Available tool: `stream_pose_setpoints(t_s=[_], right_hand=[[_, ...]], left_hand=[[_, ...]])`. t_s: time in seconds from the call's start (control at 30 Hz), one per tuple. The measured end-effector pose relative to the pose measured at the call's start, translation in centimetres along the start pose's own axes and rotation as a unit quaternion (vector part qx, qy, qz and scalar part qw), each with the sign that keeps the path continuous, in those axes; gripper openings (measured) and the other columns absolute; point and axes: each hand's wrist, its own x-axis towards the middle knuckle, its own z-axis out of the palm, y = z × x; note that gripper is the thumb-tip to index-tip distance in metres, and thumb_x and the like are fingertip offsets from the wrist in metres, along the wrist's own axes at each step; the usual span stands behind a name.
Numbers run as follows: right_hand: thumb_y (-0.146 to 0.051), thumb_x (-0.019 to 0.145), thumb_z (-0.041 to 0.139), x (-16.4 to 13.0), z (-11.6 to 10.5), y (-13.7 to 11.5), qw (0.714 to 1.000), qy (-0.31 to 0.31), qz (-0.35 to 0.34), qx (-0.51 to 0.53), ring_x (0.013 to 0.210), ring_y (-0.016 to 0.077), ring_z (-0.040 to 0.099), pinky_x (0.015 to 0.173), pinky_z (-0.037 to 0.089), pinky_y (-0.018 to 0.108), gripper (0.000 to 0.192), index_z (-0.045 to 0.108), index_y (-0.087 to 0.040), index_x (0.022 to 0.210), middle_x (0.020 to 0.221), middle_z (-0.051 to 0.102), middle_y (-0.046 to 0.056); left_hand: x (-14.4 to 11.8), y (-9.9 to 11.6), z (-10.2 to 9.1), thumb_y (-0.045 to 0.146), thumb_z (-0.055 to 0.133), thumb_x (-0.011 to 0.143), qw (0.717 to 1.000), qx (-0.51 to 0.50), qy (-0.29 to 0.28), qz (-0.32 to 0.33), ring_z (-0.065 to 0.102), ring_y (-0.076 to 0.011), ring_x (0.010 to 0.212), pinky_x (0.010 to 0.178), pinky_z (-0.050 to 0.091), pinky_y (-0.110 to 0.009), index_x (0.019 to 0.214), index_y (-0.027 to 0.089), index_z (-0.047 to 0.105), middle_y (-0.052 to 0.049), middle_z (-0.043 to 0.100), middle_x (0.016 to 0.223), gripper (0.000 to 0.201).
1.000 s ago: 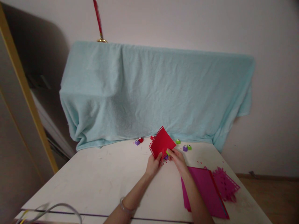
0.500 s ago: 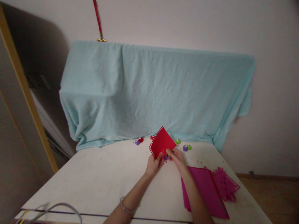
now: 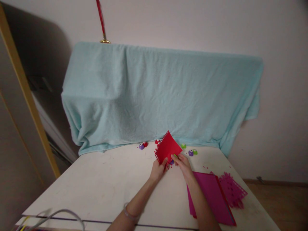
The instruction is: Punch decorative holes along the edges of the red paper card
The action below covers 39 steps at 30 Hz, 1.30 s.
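Note:
A red sheet of paper [image 3: 168,147] is held up at a tilt between my two hands, with a row of punched holes along its left edge. My left hand [image 3: 158,170] pinches its lower corner, thumb on top. At the lower right edge is my right hand [image 3: 182,162], closed on a small green craft punch [image 3: 175,156] that shows only in part between the fingers. Just under the sheet, a purple punch [image 3: 171,162] lies among red paper bits, partly hidden.
Small punches with eyes, purple [image 3: 141,146], red [image 3: 145,144] and green [image 3: 183,146], stand along the table's back. Magenta sheets [image 3: 209,195] and a punched magenta piece [image 3: 232,191] lie at right. A blue towel [image 3: 168,96] hangs behind; a grey cable [image 3: 64,210] curves at front left.
My right fingers and the green punch have shifted slightly right along the sheet's lower edge. The red sheet has tilted a little; my left hand stays nearly still.

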Motion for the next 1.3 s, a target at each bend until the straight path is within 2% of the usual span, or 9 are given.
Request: stream_pose_setpoints(t_s=[0.2,0.5,0.67,0.77,0.87,1.0,1.07,1.2,1.3], right_hand=[[-0.051,0.06,0.083,-0.1,0.2,0.0,1.0,0.028,0.002,0.012,0.052,0.0101,0.035,0.049,0.023,0.026,0.042,0.059,-0.017,0.07,0.056,0.049,-0.003],[-0.05,0.061,0.082,0.1,-0.3,0.7,0.999,0.052,0.012,0.001,0.054,0.0102,0.037,0.05,0.025,0.025,0.042,0.067,-0.016,0.081,0.065,0.057,-0.001],[-0.046,0.064,0.082,0.2,-0.3,1.1,0.995,0.072,0.023,0.071,0.052,0.0091,0.034,0.049,0.024,0.025,0.037,0.067,-0.016,0.081,0.066,0.056,-0.002],[-0.042,0.064,0.083,0.4,-0.3,1.1,0.985,0.067,0.018,0.159,0.053,0.009,0.035,0.05,0.027,0.024,0.033,0.065,-0.018,0.079,0.07,0.055,-0.002],[-0.041,0.064,0.083,0.3,0.0,1.2,0.974,0.061,0.022,0.216,0.053,0.0094,0.037,0.049,0.031,0.024,0.032,0.064,-0.02,0.079,0.071,0.055,-0.002],[-0.043,0.066,0.081,-0.5,1.1,0.9,0.968,0.039,0.061,0.241,0.048,0.0092,0.036,0.047,0.032,0.024,0.033,0.064,-0.022,0.085,0.067,0.054,-0.003],[-0.043,0.069,0.08,-1.0,1.9,0.5,0.967,0.018,0.062,0.246,0.052,0.0107,0.044,0.047,0.034,0.024,0.033,0.065,-0.022,0.09,0.074,0.06,0.0],[-0.041,0.071,0.079,-1.5,3.4,-0.2,0.966,-0.014,0.041,0.254,0.076,0.0188,0.06,0.056,0.044,0.027,0.034,0.066,-0.023,0.097,0.103,0.067,0.007],[-0.043,0.066,0.082,-1.6,4.1,-0.3,0.97,-0.013,0.042,0.239,0.081,0.0227,0.062,0.059,0.047,0.031,0.038,0.067,-0.021,0.094,0.1,0.068,0.008]], left_hand=[[-0.2,0.2,0.1,0.065,0.05,0.084,1.0,-0.007,-0.017,0.001,0.045,-0.0111,0.046,0.047,0.034,-0.023,0.066,0.016,0.055,-0.001,0.053,0.052,0.053],[-0.9,1.5,0.1,0.065,0.054,0.081,1.0,0.002,-0.009,-0.013,0.052,-0.014,0.052,0.05,0.037,-0.024,0.078,0.012,0.065,-0.006,0.064,0.062,0.054],[-1.3,2.8,0.4,0.066,0.053,0.081,1.0,0.001,-0.02,-0.002,0.055,-0.015,0.056,0.053,0.04,-0.024,0.08,0.01,0.067,-0.007,0.065,0.064,0.057],[-1.6,3.7,0.5,0.062,0.056,0.082,0.999,-0.02,-0.007,0.039,0.062,-0.0179,0.071,0.064,0.047,-0.026,0.095,0.009,0.067,-0.01,0.071,0.082,0.055],[-2.1,4.5,0.6,0.052,0.062,0.083,0.994,-0.04,-0.008,0.097,0.064,-0.0219,0.097,0.086,0.049,-0.032,0.115,0.012,0.063,-0.013,0.069,0.11,0.052],[-2.5,4.7,1.0,0.041,0.069,0.08,0.986,-0.021,-0.061,0.154,0.06,-0.0237,0.112,0.102,0.043,-0.036,0.116,0.016,0.065,-0.011,0.066,0.12,0.044],[-2.3,4.2,1.4,0.039,0.07,0.079,0.987,-0.029,-0.072,0.142,0.06,-0.0242,0.111,0.101,0.045,-0.037,0.117,0.015,0.065,-0.011,0.065,0.122,0.045],[-1.5,2.6,2.1,0.038,0.073,0.076,0.993,-0.066,-0.057,0.077,0.061,-0.0252,0.11,0.097,0.048,-0.037,0.124,0.014,0.06,-0.013,0.064,0.124,0.055],[-1.1,2.1,2.1,0.045,0.073,0.074,0.995,-0.07,-0.055,0.045,0.062,-0.027,0.109,0.096,0.048,-0.038,0.117,0.012,0.063,-0.015,0.066,0.119,0.055]])
